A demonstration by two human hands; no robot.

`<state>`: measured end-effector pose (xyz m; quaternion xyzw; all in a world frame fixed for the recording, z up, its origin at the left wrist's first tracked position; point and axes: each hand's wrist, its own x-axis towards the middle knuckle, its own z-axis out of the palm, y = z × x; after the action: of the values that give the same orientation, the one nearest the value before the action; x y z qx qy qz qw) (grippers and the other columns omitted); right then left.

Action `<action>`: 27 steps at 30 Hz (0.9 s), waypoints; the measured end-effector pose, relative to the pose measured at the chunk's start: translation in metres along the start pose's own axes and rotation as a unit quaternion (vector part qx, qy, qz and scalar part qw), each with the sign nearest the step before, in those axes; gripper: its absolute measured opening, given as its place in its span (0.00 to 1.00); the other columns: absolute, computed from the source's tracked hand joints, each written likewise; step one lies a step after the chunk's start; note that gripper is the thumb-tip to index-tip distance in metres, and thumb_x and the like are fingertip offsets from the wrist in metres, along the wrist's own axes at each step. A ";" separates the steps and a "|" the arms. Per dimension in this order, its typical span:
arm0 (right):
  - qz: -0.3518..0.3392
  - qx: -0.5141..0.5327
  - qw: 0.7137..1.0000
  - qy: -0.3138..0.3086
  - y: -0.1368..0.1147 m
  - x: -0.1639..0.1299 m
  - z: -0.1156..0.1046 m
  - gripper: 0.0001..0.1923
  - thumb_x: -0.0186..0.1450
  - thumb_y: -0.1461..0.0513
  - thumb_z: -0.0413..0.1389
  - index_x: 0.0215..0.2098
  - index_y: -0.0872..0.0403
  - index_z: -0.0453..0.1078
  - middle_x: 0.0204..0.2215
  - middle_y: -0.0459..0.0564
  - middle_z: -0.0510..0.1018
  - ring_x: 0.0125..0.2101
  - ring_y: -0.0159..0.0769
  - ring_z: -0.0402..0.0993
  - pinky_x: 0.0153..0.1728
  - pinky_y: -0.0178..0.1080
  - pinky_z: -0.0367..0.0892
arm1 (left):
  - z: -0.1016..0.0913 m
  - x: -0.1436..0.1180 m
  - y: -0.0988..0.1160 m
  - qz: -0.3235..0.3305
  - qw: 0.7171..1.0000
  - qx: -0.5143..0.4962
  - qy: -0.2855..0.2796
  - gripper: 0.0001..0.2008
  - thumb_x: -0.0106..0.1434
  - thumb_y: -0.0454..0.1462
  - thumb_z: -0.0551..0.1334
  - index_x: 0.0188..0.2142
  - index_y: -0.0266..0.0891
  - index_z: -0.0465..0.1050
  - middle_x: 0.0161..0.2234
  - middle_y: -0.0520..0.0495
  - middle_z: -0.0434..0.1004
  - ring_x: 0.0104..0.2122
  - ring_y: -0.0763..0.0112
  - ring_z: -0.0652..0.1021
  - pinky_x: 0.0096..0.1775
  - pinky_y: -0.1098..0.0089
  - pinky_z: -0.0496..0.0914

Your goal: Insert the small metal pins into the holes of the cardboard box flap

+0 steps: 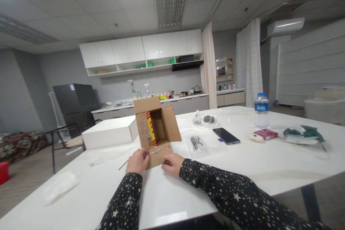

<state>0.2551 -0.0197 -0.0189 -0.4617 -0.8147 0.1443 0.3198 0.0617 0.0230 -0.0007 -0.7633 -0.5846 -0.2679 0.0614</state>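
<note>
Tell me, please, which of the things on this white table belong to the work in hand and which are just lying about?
In hand:
- cardboard box, open, flaps up
- left hand and right hand, both on its front flap

Lying about:
- white box
- water bottle
- phone
- red pack
- clear plastic packet

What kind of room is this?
Probably an office break room or shared kitchen: white wall cabinets above a counter with a sink, a dark fridge, and a big white table.
</note>
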 end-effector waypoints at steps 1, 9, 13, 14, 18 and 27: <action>0.000 0.001 1.000 0.001 0.000 0.000 0.000 0.07 0.55 0.62 0.54 0.28 0.56 0.73 0.22 0.46 0.74 0.22 0.28 0.66 0.24 0.30 0.58 | 0.000 0.000 0.000 -0.006 1.000 -0.002 0.000 0.08 0.57 0.37 0.53 0.32 0.41 0.70 0.31 0.50 0.74 0.34 0.69 0.73 0.36 0.69 0.64; 0.008 0.005 1.000 0.006 0.004 -0.001 0.002 0.08 0.55 0.61 0.54 0.28 0.56 0.73 0.22 0.46 0.74 0.22 0.28 0.66 0.24 0.30 0.58 | -0.001 0.000 0.004 -0.021 1.000 -0.013 -0.003 0.08 0.57 0.39 0.53 0.31 0.40 0.70 0.31 0.49 0.73 0.34 0.68 0.73 0.36 0.68 0.64; 0.015 -0.001 1.000 0.002 0.004 0.000 0.002 0.08 0.55 0.61 0.54 0.29 0.56 0.73 0.22 0.46 0.74 0.22 0.28 0.66 0.25 0.30 0.58 | 0.000 -0.001 0.006 -0.008 1.000 -0.005 -0.001 0.08 0.57 0.38 0.53 0.32 0.40 0.70 0.32 0.49 0.72 0.35 0.68 0.73 0.38 0.68 0.64; 0.015 -0.002 1.000 0.003 0.003 0.000 0.002 0.08 0.55 0.61 0.54 0.29 0.56 0.73 0.22 0.46 0.74 0.22 0.28 0.66 0.25 0.30 0.58 | -0.001 -0.001 0.006 -0.004 1.000 -0.005 0.000 0.09 0.57 0.38 0.53 0.32 0.40 0.71 0.32 0.49 0.72 0.35 0.68 0.73 0.39 0.68 0.64; 0.016 -0.005 1.000 0.004 0.002 -0.001 0.002 0.08 0.55 0.60 0.54 0.29 0.56 0.73 0.22 0.46 0.74 0.22 0.28 0.66 0.25 0.30 0.58 | -0.001 -0.002 0.007 0.013 1.000 -0.001 0.007 0.09 0.58 0.38 0.52 0.33 0.41 0.71 0.33 0.48 0.72 0.36 0.67 0.72 0.39 0.67 0.64; 0.001 -0.002 1.000 -0.006 0.000 -0.002 0.001 0.09 0.55 0.61 0.53 0.30 0.56 0.73 0.22 0.46 0.74 0.22 0.28 0.65 0.25 0.30 0.58 | 0.003 -0.001 0.010 0.051 0.999 0.007 -0.009 0.12 0.57 0.32 0.51 0.37 0.43 0.71 0.38 0.48 0.73 0.41 0.68 0.72 0.44 0.67 0.64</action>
<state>0.2556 -0.0212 -0.0203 -0.4623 -0.8165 0.1460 0.3134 0.0722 0.0206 -0.0013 -0.7938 -0.5476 -0.2535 0.0755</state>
